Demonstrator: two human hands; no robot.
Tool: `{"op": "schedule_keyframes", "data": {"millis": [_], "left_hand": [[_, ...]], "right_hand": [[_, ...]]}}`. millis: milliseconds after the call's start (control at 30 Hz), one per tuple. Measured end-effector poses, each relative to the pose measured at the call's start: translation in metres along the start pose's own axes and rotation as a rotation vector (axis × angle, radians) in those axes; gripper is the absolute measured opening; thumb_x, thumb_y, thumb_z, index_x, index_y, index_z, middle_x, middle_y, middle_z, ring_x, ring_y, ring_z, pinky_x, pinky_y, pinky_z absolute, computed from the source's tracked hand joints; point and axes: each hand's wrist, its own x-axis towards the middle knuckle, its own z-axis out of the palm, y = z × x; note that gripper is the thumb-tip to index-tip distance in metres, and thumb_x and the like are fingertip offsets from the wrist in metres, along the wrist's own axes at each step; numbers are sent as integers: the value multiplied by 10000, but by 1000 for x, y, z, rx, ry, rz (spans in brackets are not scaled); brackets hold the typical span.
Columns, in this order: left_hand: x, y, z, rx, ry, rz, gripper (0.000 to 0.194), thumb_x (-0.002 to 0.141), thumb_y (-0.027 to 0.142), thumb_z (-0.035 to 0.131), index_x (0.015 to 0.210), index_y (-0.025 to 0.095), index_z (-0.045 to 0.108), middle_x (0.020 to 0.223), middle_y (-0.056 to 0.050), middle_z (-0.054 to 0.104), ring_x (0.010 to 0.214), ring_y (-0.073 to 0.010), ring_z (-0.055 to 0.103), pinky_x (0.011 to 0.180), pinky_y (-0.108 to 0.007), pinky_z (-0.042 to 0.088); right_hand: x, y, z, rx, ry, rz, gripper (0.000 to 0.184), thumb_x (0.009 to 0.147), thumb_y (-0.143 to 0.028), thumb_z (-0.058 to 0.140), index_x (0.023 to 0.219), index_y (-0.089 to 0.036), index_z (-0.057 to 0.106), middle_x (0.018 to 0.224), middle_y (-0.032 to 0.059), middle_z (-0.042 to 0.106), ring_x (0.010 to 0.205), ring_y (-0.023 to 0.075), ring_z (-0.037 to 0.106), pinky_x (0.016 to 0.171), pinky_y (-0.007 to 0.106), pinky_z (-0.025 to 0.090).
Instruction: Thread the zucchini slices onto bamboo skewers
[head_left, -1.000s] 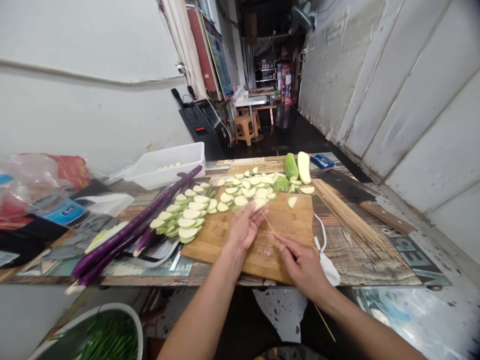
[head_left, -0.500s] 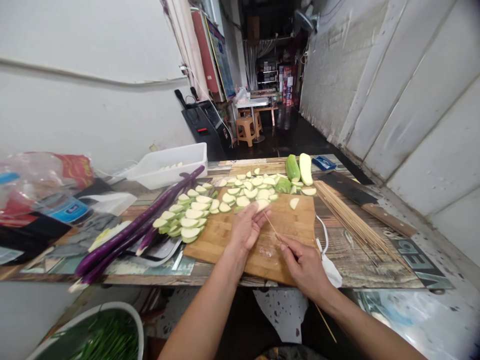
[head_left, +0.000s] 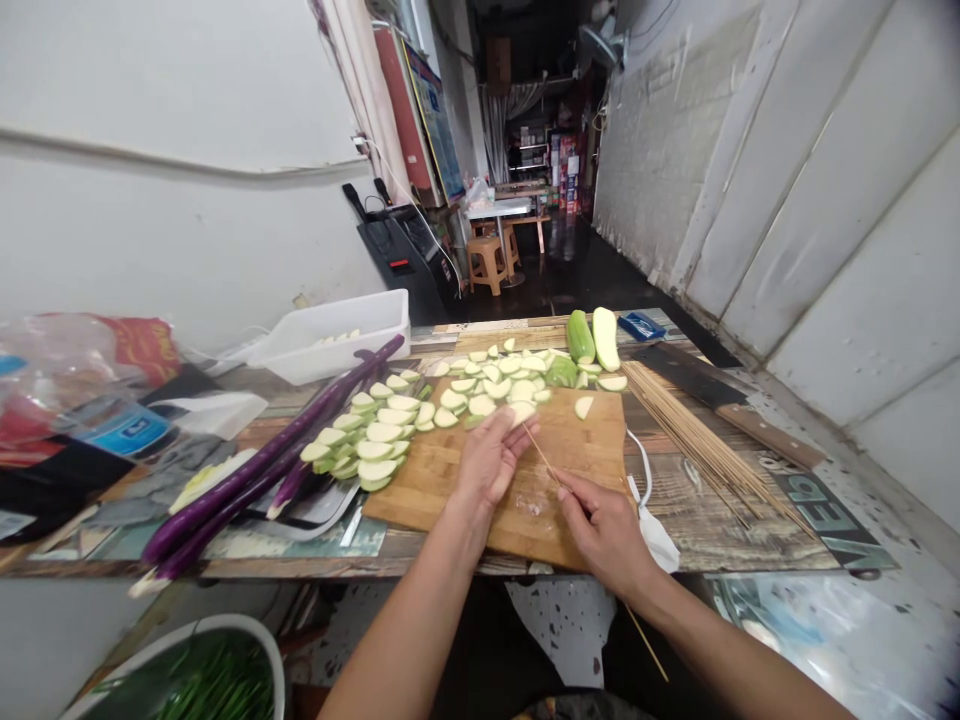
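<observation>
My left hand [head_left: 487, 455] is closed, pinching a pale green-edged zucchini slice [head_left: 522, 411] above the wooden cutting board [head_left: 442, 480]. Between the fingers of my right hand [head_left: 600, 515] is a thin bamboo skewer [head_left: 643, 640], its tip end at the slice's near edge. Whether the tip has entered the slice I cannot tell. The skewer's back end sticks out below my right wrist. Many more zucchini slices [head_left: 384, 432] lie in overlapping rows on the board's left and far side. A single slice [head_left: 583, 407] rests apart at the board's right.
A bundle of skewers [head_left: 694, 450] and a cleaver [head_left: 739, 405] lie on the right. Behind the board are zucchini halves [head_left: 606, 338] and a blue tray [head_left: 641, 325]. Long purple eggplants [head_left: 277, 455] and a white bin [head_left: 330, 345] are at left. A tub of greens [head_left: 210, 670] stands below.
The view has shifted slightly, so the scene sits a little further left. Both hands keep nearly the same pose, with the slice and skewer still held together.
</observation>
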Motion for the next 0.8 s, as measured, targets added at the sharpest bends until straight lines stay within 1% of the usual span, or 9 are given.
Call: {"op": "schedule_keyframes", "data": {"millis": [233,367,433,500,600,700,800], "left_hand": [[-4,0,1,-5,-7,-8,86,763,136,602,847,118,606,897,-99,685,844,-203,661,795,-338,523],[-4,3,6,-25,17,-31,120,787,225,596,873,142,603,836,-81,689,790,-204,669,776,-369,525],[-4,4,9,-29,12,-52,159,795,254,591,912,149,606,819,-76,689,763,-193,671,772,-361,525],[-3,4,13,-34,12,-80,175,797,242,591,943,147,605,819,-80,689,761,-181,670,774,-340,525],[-3,3,20,-68,56,-117,139,814,207,566,923,129,602,831,-96,687,785,-175,667,779,-315,526],[-4,2,25,-104,99,-103,104,829,174,537,883,114,602,834,-98,684,776,-171,667,778,-315,531],[-5,3,28,-122,109,-83,94,827,152,538,870,104,606,842,-99,683,770,-170,667,793,-322,528]], "right_hand": [[0,-1,0,35,2,-7,317,843,-221,455,1103,-208,636,1062,40,671,940,185,640,846,325,505],[0,-1,0,63,10,7,309,839,-230,471,1099,-217,638,1067,39,666,952,188,637,846,336,507],[0,-1,-1,71,9,12,309,839,-235,473,1101,-218,637,1068,39,665,949,190,638,841,338,511],[-1,-1,-1,77,3,6,309,840,-236,471,1100,-220,638,1070,37,663,950,190,638,839,339,512],[-1,0,-1,79,7,0,310,843,-239,463,1095,-217,642,1071,34,662,958,189,635,845,329,510],[-2,1,-1,80,9,1,318,850,-246,452,1104,-204,638,1075,38,661,967,189,631,849,315,508],[-2,2,-1,86,9,1,320,853,-246,449,1108,-196,637,1071,42,665,964,192,631,851,316,506]]}}
